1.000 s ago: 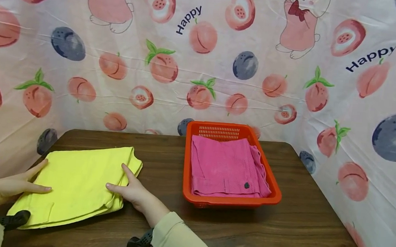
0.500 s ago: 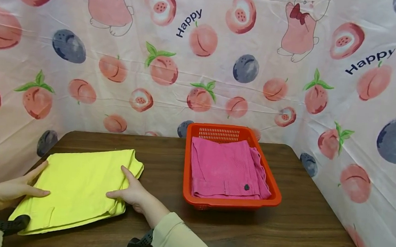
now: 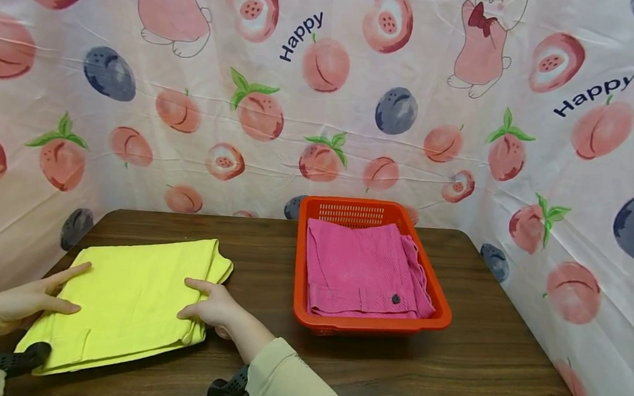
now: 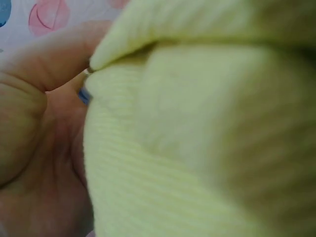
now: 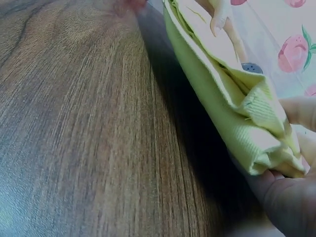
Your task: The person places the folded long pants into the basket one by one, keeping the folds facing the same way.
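Folded yellow trousers (image 3: 127, 301), with a waistband and a belt loop along the near edge, are at the left of the table. My left hand (image 3: 24, 307) grips their left side, two digits spread over the top. On the opposite side my right hand (image 3: 219, 309) holds the folded edge, two digits on top and the rest underneath. In the right wrist view, the thick stack of yellow layers (image 5: 222, 94) sits in my right hand (image 5: 291, 202), above a dark shadow. Yellow ribbed fabric (image 4: 148, 163) fills most of the left wrist view beside my left hand (image 4: 44, 64).
Right of the trousers, an orange-red plastic basket (image 3: 300, 272) stands on the brown wooden table (image 3: 477, 375). Folded pink trousers (image 3: 357, 258) with a dark button lie inside it. A fruit-printed curtain (image 3: 272, 188) encloses the back and both sides.
The yellow trousers have shifted slightly right. My right hand has moved a little right, drawing its upper finger back toward the edge. A left finger now reaches farther over the cloth.
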A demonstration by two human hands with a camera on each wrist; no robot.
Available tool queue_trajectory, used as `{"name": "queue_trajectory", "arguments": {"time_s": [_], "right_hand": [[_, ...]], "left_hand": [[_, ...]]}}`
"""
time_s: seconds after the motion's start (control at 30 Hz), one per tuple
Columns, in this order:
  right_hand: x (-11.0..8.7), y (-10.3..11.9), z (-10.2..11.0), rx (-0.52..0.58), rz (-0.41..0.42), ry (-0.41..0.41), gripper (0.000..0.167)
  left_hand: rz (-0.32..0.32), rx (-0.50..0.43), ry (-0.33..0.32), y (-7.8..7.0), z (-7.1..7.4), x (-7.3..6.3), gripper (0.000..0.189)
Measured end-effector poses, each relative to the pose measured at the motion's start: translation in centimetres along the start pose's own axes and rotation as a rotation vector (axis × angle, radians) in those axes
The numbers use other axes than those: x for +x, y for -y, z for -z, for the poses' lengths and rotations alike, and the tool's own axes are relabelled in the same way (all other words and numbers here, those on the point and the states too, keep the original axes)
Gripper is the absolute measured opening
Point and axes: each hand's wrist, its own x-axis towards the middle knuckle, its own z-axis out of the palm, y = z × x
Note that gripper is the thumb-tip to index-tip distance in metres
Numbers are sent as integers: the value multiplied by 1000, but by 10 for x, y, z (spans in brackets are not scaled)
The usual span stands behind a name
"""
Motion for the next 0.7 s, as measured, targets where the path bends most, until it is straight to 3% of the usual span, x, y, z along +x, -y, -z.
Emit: {"name": "queue_trajectory", "arguments": {"time_s": [0.1,0.27,0.7], "right_hand": [[-1,2,0,-20,-5,-14,60],[-1,5,1,-46,-13,-30,60],[-5,18,16,-103,54,-43,63]], "left_hand": [[10,25,39,-2,2,0,85],[9,35,38,-9,2,0,86],[-135,143,-80,-39,-7,3,85]]}}
